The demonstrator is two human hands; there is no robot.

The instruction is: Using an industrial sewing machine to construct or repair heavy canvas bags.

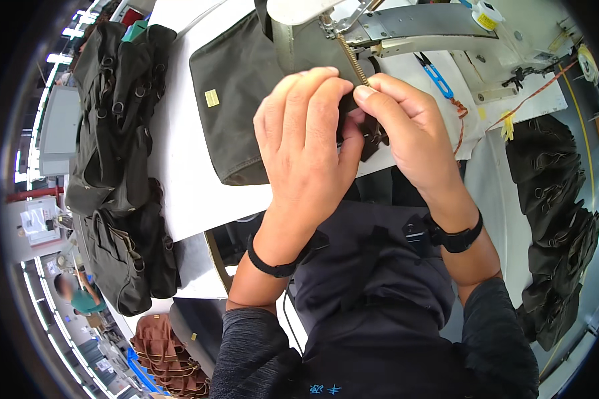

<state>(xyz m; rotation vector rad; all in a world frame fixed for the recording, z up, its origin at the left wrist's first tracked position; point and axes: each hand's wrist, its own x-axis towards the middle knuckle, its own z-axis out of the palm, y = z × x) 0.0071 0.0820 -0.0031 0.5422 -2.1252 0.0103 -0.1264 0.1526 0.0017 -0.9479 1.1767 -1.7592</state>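
Note:
A dark olive fabric bag [229, 66] with a small pale yellow tag [212, 98] lies under the sewing machine head [329, 23]. A brass-toothed zipper [353, 60] runs from the machine toward my hands. My left hand [303, 133] lies over the bag with curled fingers, gripping its dark fabric near the zipper; the fingertips are partly hidden. My right hand [406, 126] pinches the edge beside the zipper with thumb and index finger, close against my left fingertips.
Stacked dark bags [106, 133] lie at left, more [546, 233] at right. Blue-handled snips [436, 76] and orange cord [529, 100] are on the white table [193, 206] beside the machine. Brown bags [166, 356] sit lower left. A person in green [83, 299] is farther left.

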